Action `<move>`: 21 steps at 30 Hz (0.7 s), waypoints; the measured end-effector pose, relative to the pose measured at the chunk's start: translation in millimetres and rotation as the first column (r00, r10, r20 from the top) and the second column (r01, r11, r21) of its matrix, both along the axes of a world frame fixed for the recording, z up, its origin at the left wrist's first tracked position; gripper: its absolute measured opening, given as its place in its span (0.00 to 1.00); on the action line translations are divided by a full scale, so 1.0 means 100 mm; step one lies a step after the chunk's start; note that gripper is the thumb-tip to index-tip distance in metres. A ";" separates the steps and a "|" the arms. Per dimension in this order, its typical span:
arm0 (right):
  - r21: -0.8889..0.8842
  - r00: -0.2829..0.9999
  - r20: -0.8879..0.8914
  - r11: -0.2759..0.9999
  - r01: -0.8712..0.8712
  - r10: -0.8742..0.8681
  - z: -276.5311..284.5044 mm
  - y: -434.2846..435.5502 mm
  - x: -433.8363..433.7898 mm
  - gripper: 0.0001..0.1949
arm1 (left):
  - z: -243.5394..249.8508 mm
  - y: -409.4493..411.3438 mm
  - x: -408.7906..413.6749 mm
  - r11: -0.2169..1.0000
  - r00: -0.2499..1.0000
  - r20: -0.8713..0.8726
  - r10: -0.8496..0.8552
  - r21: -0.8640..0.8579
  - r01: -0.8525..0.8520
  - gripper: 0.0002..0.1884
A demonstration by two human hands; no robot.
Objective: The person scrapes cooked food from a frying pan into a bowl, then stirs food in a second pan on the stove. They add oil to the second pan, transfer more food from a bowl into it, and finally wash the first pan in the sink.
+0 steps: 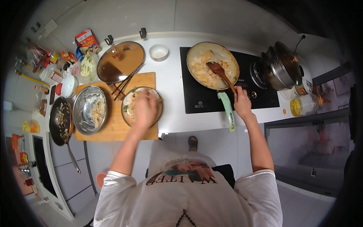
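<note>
My right hand (242, 103) grips the handle of a brown wooden spatula (217, 69), whose blade rests among browned food pieces (208, 65) in a pale frying pan (234, 58). The pan has a light green handle (227, 110) and sits on a black cooktop (195, 99). Over a round plate or shallow bowl (159, 115) of chopped food is my left hand (146, 107), blurred, its fingers pointing down; whether they hold anything is hidden. That dish stands on a wooden cutting board (116, 133), right of a steel mixing bowl (82, 109) with a pale mixture.
Dark chopsticks (129, 79) lean near a glass pan lid (122, 62) behind the board. A small white bowl (158, 53) stands between lid and cooktop. A dark frying pan (60, 122) is at the left, a steamer pot (280, 66) at the right. Bags and bottles crowd the back left.
</note>
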State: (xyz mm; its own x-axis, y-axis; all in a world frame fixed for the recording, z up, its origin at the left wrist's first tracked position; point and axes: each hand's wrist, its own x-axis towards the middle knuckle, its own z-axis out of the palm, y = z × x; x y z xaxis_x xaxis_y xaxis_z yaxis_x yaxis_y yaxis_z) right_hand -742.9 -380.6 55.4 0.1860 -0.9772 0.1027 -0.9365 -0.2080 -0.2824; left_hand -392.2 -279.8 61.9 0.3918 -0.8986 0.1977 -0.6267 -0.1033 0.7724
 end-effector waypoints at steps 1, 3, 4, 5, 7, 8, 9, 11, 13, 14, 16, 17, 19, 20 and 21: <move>-0.017 0.998 -0.036 0.998 -0.052 0.052 0.23 -0.02 0.02 0.12 | -0.23 0.05 -0.29 0.996 0.995 -0.048 -0.089 -0.012 0.088 0.15; -0.098 0.981 -0.061 0.977 -0.191 0.186 0.66 0.02 -0.01 0.06 | -0.44 0.11 -1.04 0.960 0.920 -0.330 -0.210 0.111 0.258 0.22; -0.040 0.969 -0.089 0.971 -0.236 0.232 0.89 0.06 -0.01 0.05 | -0.62 0.11 -1.38 0.941 0.905 -0.340 -0.253 0.129 0.312 0.24; 0.015 0.954 -0.120 0.962 -0.274 0.273 1.02 0.09 -0.02 0.05 | -0.61 0.04 -1.69 0.922 0.884 -0.395 -0.249 0.183 0.341 0.29; 0.021 0.900 -0.243 0.929 -0.369 0.363 1.03 0.11 -0.02 0.06 | -0.62 -0.15 -2.24 0.910 0.811 -0.559 -0.175 0.223 0.350 0.27; -0.001 0.863 -0.301 0.905 -0.425 0.405 0.98 0.08 -0.01 0.09 | -0.60 -0.23 -2.43 0.900 0.755 -0.636 -0.161 0.219 0.377 0.25; -0.052 0.872 -0.293 0.905 -0.423 0.391 0.94 0.05 0.05 0.11 | -0.59 -0.31 -2.57 0.896 0.698 -0.703 -0.136 0.214 0.390 0.23; -0.103 0.870 -0.290 0.891 -0.443 0.399 0.75 -0.18 0.06 0.04 | -0.54 -0.39 -2.75 0.894 0.587 -0.807 -0.058 0.220 0.391 0.19; -0.123 0.878 -0.256 0.888 -0.444 0.404 0.77 -0.35 0.05 0.09 | -0.50 -0.41 -2.78 0.900 0.494 -0.867 0.062 0.263 0.347 0.15; -0.132 0.883 -0.239 0.888 -0.441 0.403 0.81 -0.39 0.02 0.12 | -0.57 -0.39 -2.81 0.916 0.473 -0.879 0.062 0.238 0.322 0.11; -0.111 0.917 -0.147 0.915 -0.387 0.370 1.06 -0.34 -0.08 0.06 | -0.58 -0.37 -2.77 0.936 0.391 -0.913 0.114 0.231 0.267 0.12; -0.118 0.933 -0.081 0.927 -0.357 0.349 1.09 -0.34 -0.16 0.05 | -0.59 -0.34 -2.76 0.944 0.348 -0.928 0.137 0.229 0.239 0.13; -0.125 0.951 -0.127 0.946 -0.297 0.282 1.13 -0.35 -0.40 0.05 | -0.53 -0.37 -2.88 0.947 0.366 -0.915 0.171 0.255 0.195 0.12; -0.147 0.952 -0.170 0.948 -0.281 0.256 1.07 -0.38 -0.48 0.05 | -0.51 -0.39 -2.92 0.948 0.376 -0.907 0.191 0.270 0.170 0.12; -0.129 0.952 -0.195 0.956 -0.264 0.237 1.01 -0.40 -0.52 0.05 | -0.52 -0.41 -2.94 0.940 0.401 -0.892 0.209 0.296 0.167 0.12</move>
State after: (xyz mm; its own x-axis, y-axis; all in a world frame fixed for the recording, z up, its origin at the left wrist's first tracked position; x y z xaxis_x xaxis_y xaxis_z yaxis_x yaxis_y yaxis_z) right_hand -794.8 -420.9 156.0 0.4511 -0.8721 0.1893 -0.8805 -0.4696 -0.0651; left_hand -686.5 -320.4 10.3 0.1848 -0.8159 -0.5479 0.4272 -0.4353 0.7924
